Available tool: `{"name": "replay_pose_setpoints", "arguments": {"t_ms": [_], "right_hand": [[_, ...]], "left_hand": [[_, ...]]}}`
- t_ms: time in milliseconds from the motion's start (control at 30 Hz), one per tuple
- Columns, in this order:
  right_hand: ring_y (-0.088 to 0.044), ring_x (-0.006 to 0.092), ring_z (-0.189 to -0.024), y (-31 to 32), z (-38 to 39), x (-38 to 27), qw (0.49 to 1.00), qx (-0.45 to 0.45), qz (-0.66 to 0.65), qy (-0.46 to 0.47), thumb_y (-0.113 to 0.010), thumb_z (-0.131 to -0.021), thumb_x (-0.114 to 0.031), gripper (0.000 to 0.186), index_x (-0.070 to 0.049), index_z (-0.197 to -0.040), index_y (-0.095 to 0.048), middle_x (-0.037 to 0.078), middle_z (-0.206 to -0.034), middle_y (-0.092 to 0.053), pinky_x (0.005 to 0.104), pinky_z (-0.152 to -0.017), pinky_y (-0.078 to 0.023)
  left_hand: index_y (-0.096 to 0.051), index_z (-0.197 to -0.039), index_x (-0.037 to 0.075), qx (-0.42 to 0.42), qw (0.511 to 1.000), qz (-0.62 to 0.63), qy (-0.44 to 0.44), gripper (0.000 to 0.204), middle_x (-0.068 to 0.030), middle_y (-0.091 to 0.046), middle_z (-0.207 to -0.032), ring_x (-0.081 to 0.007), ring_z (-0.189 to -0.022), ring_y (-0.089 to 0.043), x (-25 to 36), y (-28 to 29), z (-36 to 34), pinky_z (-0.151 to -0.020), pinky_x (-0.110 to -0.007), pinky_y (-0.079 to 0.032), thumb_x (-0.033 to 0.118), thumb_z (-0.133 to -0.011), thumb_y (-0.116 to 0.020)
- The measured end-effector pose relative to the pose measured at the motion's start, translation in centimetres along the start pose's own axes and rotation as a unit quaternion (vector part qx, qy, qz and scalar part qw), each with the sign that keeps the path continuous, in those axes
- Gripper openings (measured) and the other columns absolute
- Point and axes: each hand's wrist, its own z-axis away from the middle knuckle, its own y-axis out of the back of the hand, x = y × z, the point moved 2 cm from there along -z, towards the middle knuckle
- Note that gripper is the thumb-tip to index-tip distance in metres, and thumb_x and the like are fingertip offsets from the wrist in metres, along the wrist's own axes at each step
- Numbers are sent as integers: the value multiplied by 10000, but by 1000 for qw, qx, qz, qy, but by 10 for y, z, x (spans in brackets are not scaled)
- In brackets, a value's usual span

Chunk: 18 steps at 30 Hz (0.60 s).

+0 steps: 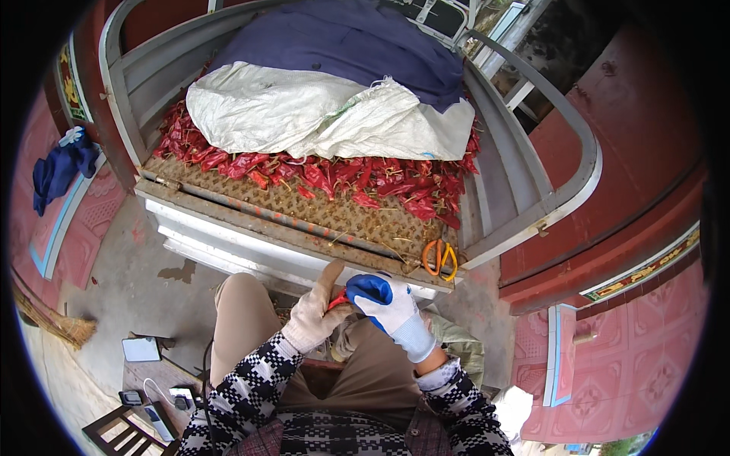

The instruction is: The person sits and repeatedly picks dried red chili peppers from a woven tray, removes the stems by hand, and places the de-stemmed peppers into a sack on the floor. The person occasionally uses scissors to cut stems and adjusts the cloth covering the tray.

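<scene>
In the head view my left hand [311,311], in a pale cotton glove, grips a red chilli pepper [338,300] at the lower middle. My right hand [384,308], in a white glove coated blue, is closed at the pepper's right end; what exactly its fingers hold is hidden. Both hands are in front of the metal cargo bed [205,209]. On the bed lie dried red chillies [365,182], partly covered by a white woven sack [251,106] and dark blue cloth [319,34]. Orange-handled scissors [439,258] rest at the bed's near right corner.
At lower left a small bench [137,376] bears devices, beside a dark slatted chair [114,433]; a straw broom [72,330] is farther left. Dark blue clothing [57,171] hangs at left. A green sack [464,349] is beside my right leg. Metal railings [578,152] flank the bed.
</scene>
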Motion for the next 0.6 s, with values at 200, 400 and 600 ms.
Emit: {"name": "replay_pose_setpoints", "arguments": {"t_ms": [200,400,600], "right_hand": [[-655,208,-876,0,0,2,999,-26,26,15,-653,-852,-95,206,10,-1030,-667,119,-957,-678,303,-788,-508],[-607,117,-910,3,0,7,993,-1,-116,-18,-569,-907,-70,251,60,-1118,-612,63,-997,-663,255,-848,-483],[-599,168,-899,-1,-2,-3,994,-1,68,82,-590,-876,-75,245,30,-1089,-648,73,-996,-628,283,-798,-484]], "left_hand": [[-211,-1482,10,-23,997,74,29,802,-129,-640,-1038,-181,-935,-626,4,1,3,-848,-289,-493,-11,-821,-665],[-172,-1492,-4,-19,987,160,19,837,-151,-564,-1201,-156,-1012,-595,-6,-1,2,-877,-273,-484,-29,-815,-664],[-155,-1499,4,-22,984,178,14,869,-177,-472,-1360,-197,-1169,-532,2,1,3,-988,-295,-431,-35,-808,-681]]}}
